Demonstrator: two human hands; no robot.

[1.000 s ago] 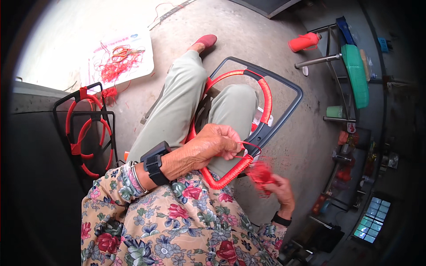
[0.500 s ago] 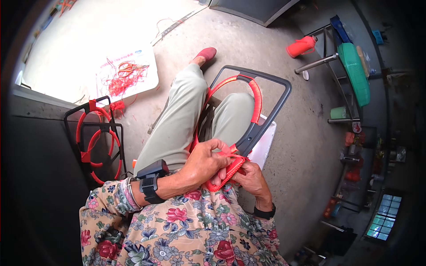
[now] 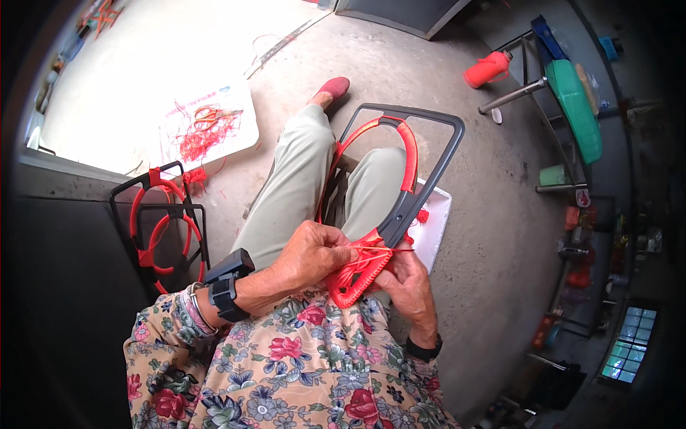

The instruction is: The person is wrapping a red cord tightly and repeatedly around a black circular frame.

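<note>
A black frame (image 3: 401,219) with a ring partly wrapped in red cord lies across my lap. Its near end is a loop (image 3: 351,292) covered in tightly wound red cord. Beside that end, my left hand (image 3: 309,254) is closed in a pinch on loose red cord (image 3: 364,256). Several thin strands stretch from its fingertips toward the other hand. My right hand (image 3: 409,289) is closed around the right side of the wrapped loop, thumb on top. Part of its fingers is hidden behind the loop.
Two more red-wrapped black frames (image 3: 171,207) lean at the left by a dark panel. Orange-handled scissors (image 3: 207,116) lie among red cord scraps on a white board (image 3: 246,129). A white tray (image 3: 437,229) holding red cord is beside my right knee. A red flask (image 3: 487,69) stands near a metal rack.
My left hand has drawn back slightly to the left, and cord strands now stretch out between the hands. The right hand has turned a little. More of the white tray shows.
</note>
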